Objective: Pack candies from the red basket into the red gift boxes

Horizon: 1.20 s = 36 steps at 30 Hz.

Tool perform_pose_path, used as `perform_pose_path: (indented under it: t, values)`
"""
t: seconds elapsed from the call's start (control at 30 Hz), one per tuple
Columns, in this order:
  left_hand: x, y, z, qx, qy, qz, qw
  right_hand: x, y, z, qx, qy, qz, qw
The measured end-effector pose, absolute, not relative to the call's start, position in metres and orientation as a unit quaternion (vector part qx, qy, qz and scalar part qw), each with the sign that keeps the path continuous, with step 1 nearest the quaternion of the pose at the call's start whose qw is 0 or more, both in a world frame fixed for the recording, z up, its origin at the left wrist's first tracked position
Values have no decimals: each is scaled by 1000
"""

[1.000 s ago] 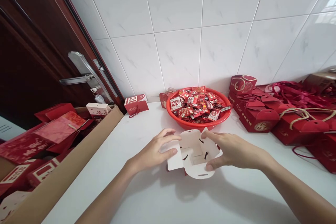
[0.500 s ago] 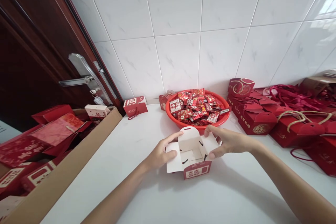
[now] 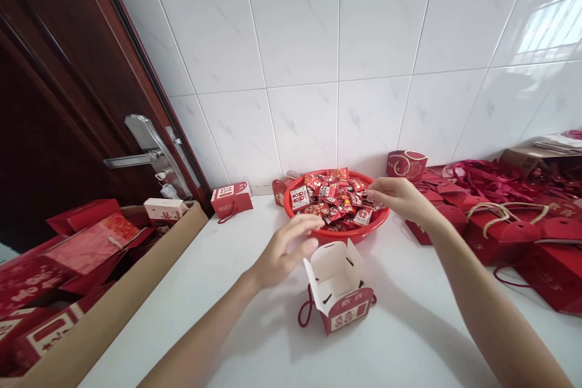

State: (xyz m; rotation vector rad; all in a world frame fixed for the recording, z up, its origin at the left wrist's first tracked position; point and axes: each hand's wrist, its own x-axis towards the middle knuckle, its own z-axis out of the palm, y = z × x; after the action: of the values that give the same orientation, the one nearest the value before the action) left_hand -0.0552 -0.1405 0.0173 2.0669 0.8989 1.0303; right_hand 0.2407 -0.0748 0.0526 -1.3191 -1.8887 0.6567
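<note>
Right hand (image 3: 400, 199) nearer; candies (image 3: 334, 197) in basket (image 3: 357, 234) left of fingers, grip unclear; left hand (image 3: 282, 253) near basket front, fingers apart.

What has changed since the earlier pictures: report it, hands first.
The left hand and right hand let go of the open red-and-white cardboard box. The right hand moved forward to the right edge of the round red plastic basket of mostly red wrapped packets; the left hand now hovers left of the box. The basket stayed put.
</note>
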Motion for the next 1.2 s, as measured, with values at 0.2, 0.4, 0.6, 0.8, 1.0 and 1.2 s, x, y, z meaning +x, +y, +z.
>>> perform_pose_path:
  t: [0.2,0.4,0.6,0.8,1.0,1.2]
  values:
    - [-17,-64,30,773,350,408,338,207,-21,23,-569,-706,240,347]
    - [-1,-18,18,779,398,365,318,207,-9,4,-523,-663,306,440]
    - [2,-2,-1,787,419,356,281,214,-6,-5,-461,-589,419,515]
    - [4,4,-6,807,424,328,247,214,-1,-8,-440,-532,452,565]
    - [8,0,-1,827,426,291,223,214,-1,-8,-439,-504,468,579]
    - [15,-7,4,850,403,293,170,215,-1,-7,-423,-489,477,596]
